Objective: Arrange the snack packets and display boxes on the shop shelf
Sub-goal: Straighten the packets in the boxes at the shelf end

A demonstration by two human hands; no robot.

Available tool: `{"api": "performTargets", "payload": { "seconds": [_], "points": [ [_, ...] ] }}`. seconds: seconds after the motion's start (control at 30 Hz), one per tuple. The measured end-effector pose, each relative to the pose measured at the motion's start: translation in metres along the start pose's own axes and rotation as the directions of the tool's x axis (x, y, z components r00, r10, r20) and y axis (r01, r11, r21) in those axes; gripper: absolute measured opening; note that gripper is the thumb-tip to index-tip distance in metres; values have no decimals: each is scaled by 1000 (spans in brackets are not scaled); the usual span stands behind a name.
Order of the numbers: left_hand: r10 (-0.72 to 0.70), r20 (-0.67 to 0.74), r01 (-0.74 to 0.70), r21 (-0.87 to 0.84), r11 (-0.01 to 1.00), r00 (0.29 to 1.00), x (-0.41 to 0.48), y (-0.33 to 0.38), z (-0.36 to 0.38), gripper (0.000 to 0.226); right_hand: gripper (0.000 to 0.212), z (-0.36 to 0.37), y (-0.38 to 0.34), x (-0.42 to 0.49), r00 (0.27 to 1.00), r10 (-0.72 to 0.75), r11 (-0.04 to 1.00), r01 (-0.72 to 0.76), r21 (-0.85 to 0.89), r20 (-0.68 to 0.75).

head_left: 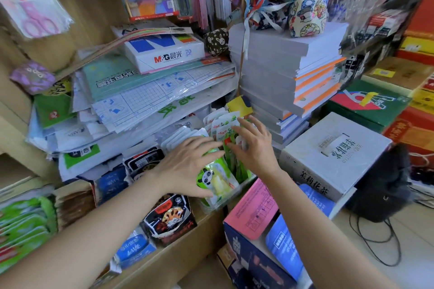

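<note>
Green and white panda snack packets (217, 177) stand in a row inside a clear display box (231, 197) on the wooden shelf (185, 253). My left hand (187, 166) lies over the front packets with its fingers spread and nearly straight. My right hand (253, 145) reaches into the row further back, its straight fingers touching the upright packets (223, 124). A black and red snack packet (170, 217) stands in a box just left of the panda packets. Blue packets (135, 251) lie in front of it.
Stacked paper, plastic sleeves and an M&G paper ream (164, 51) overhang the shelf from behind. A tall pile of notebooks (293, 77) stands at right. A white carton (333, 157) and a pink-topped blue box (253, 216) crowd the right. Green packets (23, 223) fill the left.
</note>
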State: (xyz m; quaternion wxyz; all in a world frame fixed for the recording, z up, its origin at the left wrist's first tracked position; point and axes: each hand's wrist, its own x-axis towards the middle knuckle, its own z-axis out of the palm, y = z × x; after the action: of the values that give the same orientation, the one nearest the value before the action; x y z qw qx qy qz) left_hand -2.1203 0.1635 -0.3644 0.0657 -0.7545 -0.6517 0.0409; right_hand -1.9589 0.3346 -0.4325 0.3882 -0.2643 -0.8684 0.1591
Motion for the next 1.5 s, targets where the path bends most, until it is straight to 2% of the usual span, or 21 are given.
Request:
{"api": "performTargets", "payload": {
  "seconds": [0.1,0.2,0.27,0.4,0.57,0.67,0.77,0.83,0.93,1.0,1.1,1.23,1.33,1.5],
  "points": [
    [-219,-141,205,-107,973,966,-15,14,7,89,68,-12,-6,-5,998,4,1000,-2,-29,68],
    [-498,-226,459,-203,865,837,-26,34,16,89,77,-28,-6,-10,997,-42,999,44,-29,65],
    [-569,-220,524,-231,820,792,-26,48,22,89,78,-36,-2,-9,988,-69,995,77,-59,137],
    [-568,-196,534,-203,821,799,-17,69,31,82,75,-44,4,8,920,-166,970,217,-107,355],
    [-594,-209,558,-209,803,777,-15,69,34,81,78,-61,11,34,855,-253,913,365,-180,452],
    [-612,-231,560,-256,788,756,-13,64,31,89,85,-65,6,41,837,-206,913,352,-209,507],
    [-622,-214,571,-255,780,754,-10,49,21,98,89,-60,3,41,773,-140,892,370,-259,619],
    [-631,-185,558,-327,762,753,-9,30,15,90,89,-59,4,41,749,-104,894,359,-268,654],
    [-606,-119,486,-487,726,786,-9,-3,6,59,87,-62,1,44,731,-100,883,377,-278,675],
    [-592,-52,482,-525,701,804,-11,-19,0,49,86,-62,-6,45,742,-134,890,382,-249,657],
    [-606,32,523,-542,657,795,-13,-36,-4,38,80,-56,-27,40,767,-219,900,397,-179,603],
    [-584,34,492,-582,648,811,-18,-39,-4,31,70,-36,-52,28,727,-281,869,470,-155,627],
    [-579,15,468,-606,643,815,-21,-40,-5,31,66,-25,-54,24,700,-267,862,481,-161,662],
    [-557,3,448,-596,666,831,-41,-33,-18,36,65,-32,-61,27,727,-225,885,431,-176,649]
  ]
}}
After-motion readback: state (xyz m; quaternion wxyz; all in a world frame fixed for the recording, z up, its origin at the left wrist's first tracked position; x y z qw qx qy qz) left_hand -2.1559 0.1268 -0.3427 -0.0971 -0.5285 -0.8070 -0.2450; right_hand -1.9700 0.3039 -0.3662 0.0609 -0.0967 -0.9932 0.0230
